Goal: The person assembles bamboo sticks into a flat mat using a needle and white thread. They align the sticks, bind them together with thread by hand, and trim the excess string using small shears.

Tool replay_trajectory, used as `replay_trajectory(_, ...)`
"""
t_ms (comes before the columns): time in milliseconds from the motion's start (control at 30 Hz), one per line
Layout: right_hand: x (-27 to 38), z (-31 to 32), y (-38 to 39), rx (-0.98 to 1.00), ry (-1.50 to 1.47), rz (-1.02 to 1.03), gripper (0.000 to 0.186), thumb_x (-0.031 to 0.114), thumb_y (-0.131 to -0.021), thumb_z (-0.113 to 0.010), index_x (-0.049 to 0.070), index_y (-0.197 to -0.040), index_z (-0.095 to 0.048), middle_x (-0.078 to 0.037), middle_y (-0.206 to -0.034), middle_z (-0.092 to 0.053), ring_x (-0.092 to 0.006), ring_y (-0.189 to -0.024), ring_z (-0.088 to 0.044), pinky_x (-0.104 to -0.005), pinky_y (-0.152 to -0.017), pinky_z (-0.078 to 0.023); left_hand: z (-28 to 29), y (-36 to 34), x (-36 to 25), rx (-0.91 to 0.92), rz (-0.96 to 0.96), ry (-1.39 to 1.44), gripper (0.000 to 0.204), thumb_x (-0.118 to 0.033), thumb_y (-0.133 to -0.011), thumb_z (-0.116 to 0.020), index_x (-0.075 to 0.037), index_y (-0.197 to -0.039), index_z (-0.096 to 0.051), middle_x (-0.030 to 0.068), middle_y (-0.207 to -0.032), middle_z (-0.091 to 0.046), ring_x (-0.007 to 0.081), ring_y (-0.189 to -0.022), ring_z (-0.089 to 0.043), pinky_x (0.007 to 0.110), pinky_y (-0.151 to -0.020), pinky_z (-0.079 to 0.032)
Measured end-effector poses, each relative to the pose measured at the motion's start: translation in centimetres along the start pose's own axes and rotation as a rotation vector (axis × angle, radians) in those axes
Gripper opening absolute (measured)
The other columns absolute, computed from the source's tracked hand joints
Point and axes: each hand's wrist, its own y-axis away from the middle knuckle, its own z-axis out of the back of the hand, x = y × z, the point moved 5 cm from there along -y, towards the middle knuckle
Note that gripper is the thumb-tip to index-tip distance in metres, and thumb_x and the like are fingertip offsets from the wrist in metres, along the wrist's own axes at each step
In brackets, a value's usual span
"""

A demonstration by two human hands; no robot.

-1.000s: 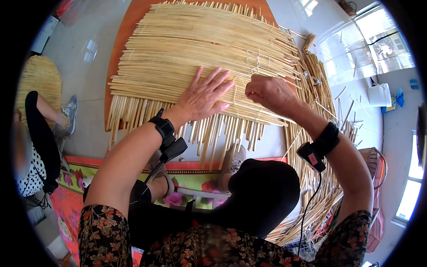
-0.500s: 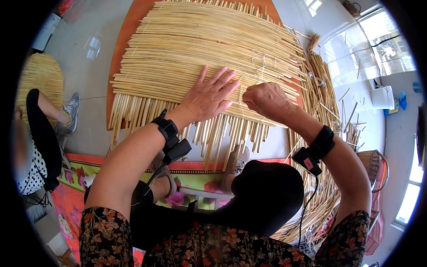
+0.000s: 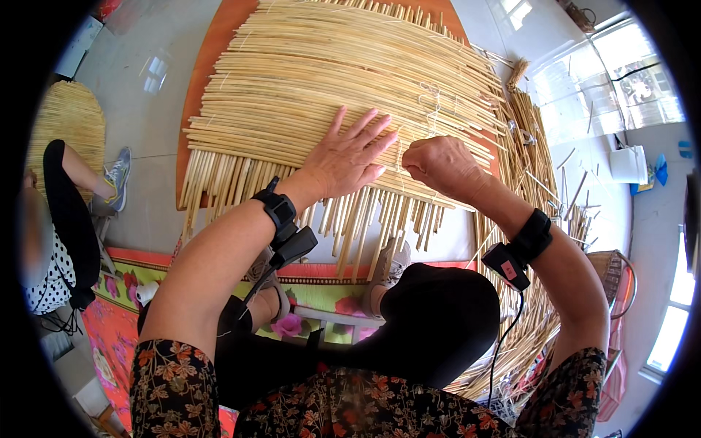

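A mat of pale straw-coloured stalks (image 3: pixel 307 73) laid side by side covers most of an orange-brown board (image 3: pixel 196 87). My left hand (image 3: pixel 350 157) lies flat on the mat near its front edge, fingers spread. Just to its right, my right hand (image 3: pixel 442 164) is closed in a fist above the stalks. A thin white string (image 3: pixel 399 150) runs down the mat between the two hands; whether the fist grips it is hidden. More loose string (image 3: pixel 432 98) lies tangled beyond the right hand. Uneven stalk ends (image 3: pixel 350 226) stick out below the front edge.
Loose stalks (image 3: pixel 526 175) are heaped on the floor to the right, beside a wicker basket (image 3: pixel 610 270). A white bucket (image 3: pixel 628 164) stands farther right. At the left sits another person (image 3: pixel 62 270) next to a second, rounded stalk mat (image 3: pixel 69 124). Floral cloth (image 3: pixel 109 350) lies below.
Both hands have kept nearly the same pose and place on the mat. The whole view has shifted very slightly.
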Motion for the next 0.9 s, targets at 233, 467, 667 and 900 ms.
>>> replay_trajectory(233, 0.16, 0.11, -0.23, 0.024, 0.02, -0.008, 0.008, 0.014, -0.079, -0.065, 0.009, -0.073, -0.065, -0.01, -0.073, -0.066, -0.0304, -0.072, -0.066, -0.0423, -0.063, -0.052, 0.04, 0.03, 0.04, -0.001, 0.003, -0.005, 0.064, -0.052, -0.097, -0.037, -0.021, -0.152, -0.025, 0.0036, -0.16, -0.017, 0.0214, -0.148, -0.009, 0.055, -0.119, -0.002)
replay_trajectory(467, 0.3, 0.18, -0.3, 0.013, 0.032, 0.005, 0.01, 0.015, -0.079, -0.065, 0.008, -0.072, -0.064, -0.01, -0.073, -0.066, -0.0305, -0.072, -0.067, -0.0423, -0.063, -0.053, 0.18, 0.02, -0.04, -0.005, 0.003, 0.001, 0.063, -0.051, -0.097, -0.039, -0.02, -0.151, -0.028, 0.0038, -0.159, -0.019, 0.0216, -0.148, -0.01, 0.055, -0.119, -0.003)
replay_trajectory(667, 0.26, -0.14, -0.34, 0.016, 0.044, 0.008, 0.01, 0.014, -0.078, -0.066, 0.008, -0.071, -0.063, -0.01, -0.073, -0.066, -0.0306, -0.072, -0.067, -0.0426, -0.064, -0.053, 0.17, 0.07, 0.0, -0.01, 0.007, 0.01, 0.063, -0.05, -0.097, -0.04, -0.02, -0.151, -0.027, 0.0036, -0.159, -0.02, 0.0212, -0.148, -0.011, 0.055, -0.119, -0.003)
replay_trajectory(900, 0.32, 0.03, -0.39, 0.018, 0.047, -0.004, 0.009, 0.012, -0.077, -0.066, 0.007, -0.07, -0.063, -0.011, -0.072, -0.065, -0.0308, -0.072, -0.067, -0.0426, -0.064, -0.053, 0.07, 0.06, 0.02, -0.008, 0.004, 0.015, 0.063, -0.05, -0.097, -0.04, -0.02, -0.151, -0.026, 0.0034, -0.159, -0.019, 0.0211, -0.148, -0.01, 0.055, -0.119, -0.002)
